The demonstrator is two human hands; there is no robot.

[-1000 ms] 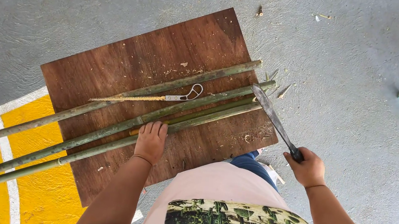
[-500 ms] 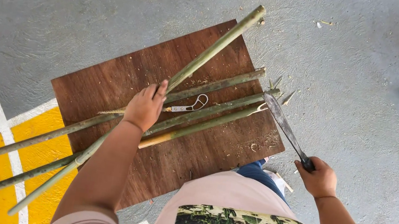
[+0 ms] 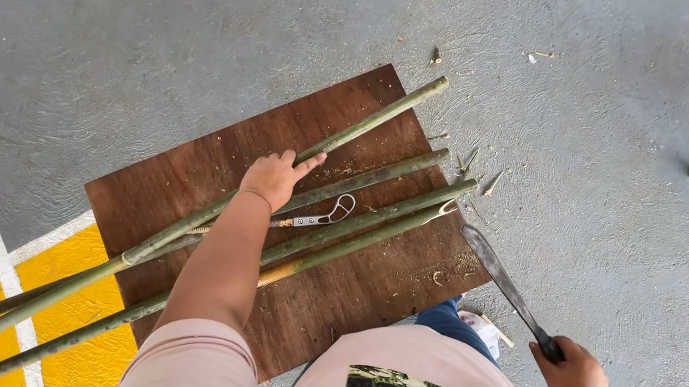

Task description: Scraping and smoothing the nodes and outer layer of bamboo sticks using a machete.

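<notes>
Gripping a green bamboo pole (image 3: 293, 167), a person's left hand (image 3: 273, 178) closes its fingers around the stalk and holds its far end tilted out from the bundle, over a dark brown wooden board (image 3: 183, 168) laid on a grey concrete floor (image 3: 159, 26). Three more bamboo poles (image 3: 359, 219) lie side by side on the board just near of the hand, with a small metal clip tool (image 3: 324, 215) resting between them. The right hand (image 3: 575, 377), at the near right, is wrapped tight about the handle of a long dark blade (image 3: 501, 278) whose tip lies at the board's right edge. Shavings (image 3: 469, 163) dot the floor beyond the pole ends. The work appears to be at the stage of picking one pole out for cutting; a next move would call for settling that pole steady on the board and keeping the left fingers well apart from the blade.
</notes>
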